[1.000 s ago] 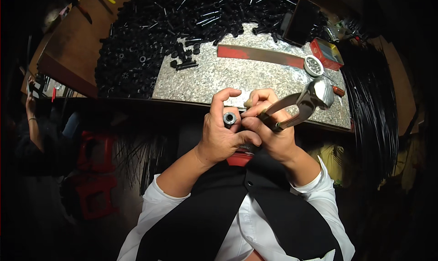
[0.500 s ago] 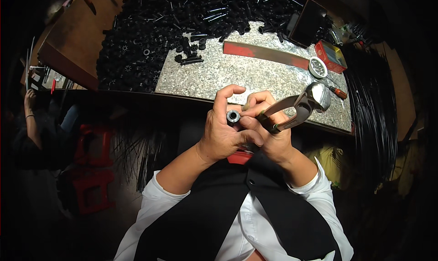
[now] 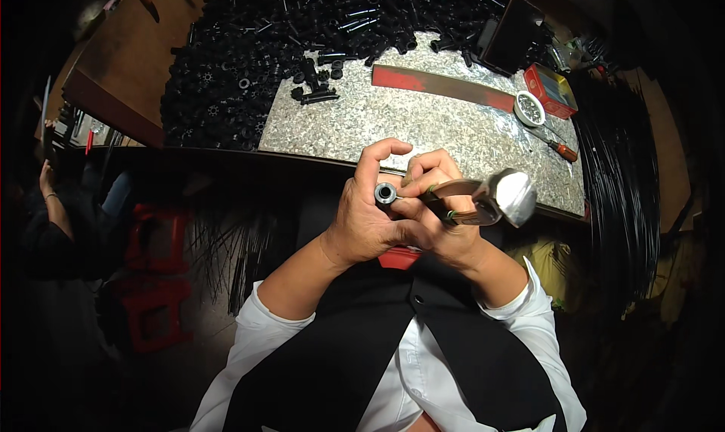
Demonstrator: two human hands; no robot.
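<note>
My left hand [image 3: 361,222] is wrapped round a dark tubular part [image 3: 385,194], whose round, hollow end with a pale rim points up. Its index finger arches above the tube. Close against it, my right hand [image 3: 457,239] holds a pair of end-cutting pincers [image 3: 510,198] by the handles, with the shiny rounded head sticking out to the right. Thumb and index finger of that same hand meet beside the tube's rim; whether something tiny is pinched there cannot be made out. Both hands are in front of the bench's near edge.
A speckled bench top [image 3: 332,134] carries a heap of black parts [image 3: 226,77]. On it lie a long red-and-grey bar [image 3: 442,88], a white bowl [image 3: 529,109], a screwdriver [image 3: 563,151] and a red box [image 3: 550,91]. Black rods [image 3: 623,198] hang at right. Another person's hand [image 3: 47,177] shows far left.
The pincers have turned in my right hand, their head swinging down and slightly left. My left hand stays nearly still round the tube. The other person's hand at far left has shifted.
</note>
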